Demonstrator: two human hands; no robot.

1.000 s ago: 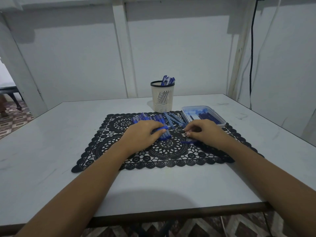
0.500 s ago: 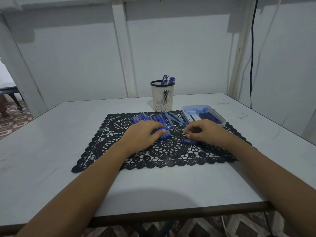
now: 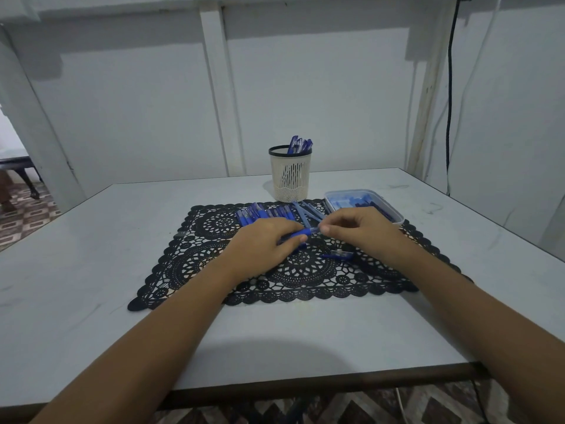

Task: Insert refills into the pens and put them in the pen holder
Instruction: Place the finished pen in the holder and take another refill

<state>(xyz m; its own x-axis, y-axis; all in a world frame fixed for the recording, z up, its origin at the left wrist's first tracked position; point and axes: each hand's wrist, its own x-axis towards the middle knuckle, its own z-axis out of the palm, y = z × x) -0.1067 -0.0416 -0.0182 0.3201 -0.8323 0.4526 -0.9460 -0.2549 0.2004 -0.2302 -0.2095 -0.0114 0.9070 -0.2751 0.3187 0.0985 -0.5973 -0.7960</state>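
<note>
Centrally, left hand (image 3: 263, 244) grips a blue pen (image 3: 301, 233) over the black lace mat (image 3: 189, 270); right hand (image 3: 356, 229) pinches at the pen's right end, what it pinches too small to tell. Loose pens (image 3: 263, 214) lie just above the hands. Pen holder (image 3: 290, 174) stands upper centre; clear tray (image 3: 394, 209) sits right, on the tabletop (image 3: 91, 240).

Blue pen (image 3: 301, 233) level above mat

Both forearms are bare, with seemingly nothing worn on the left hand (image 3: 263, 244) or right hand (image 3: 360, 229).
</note>
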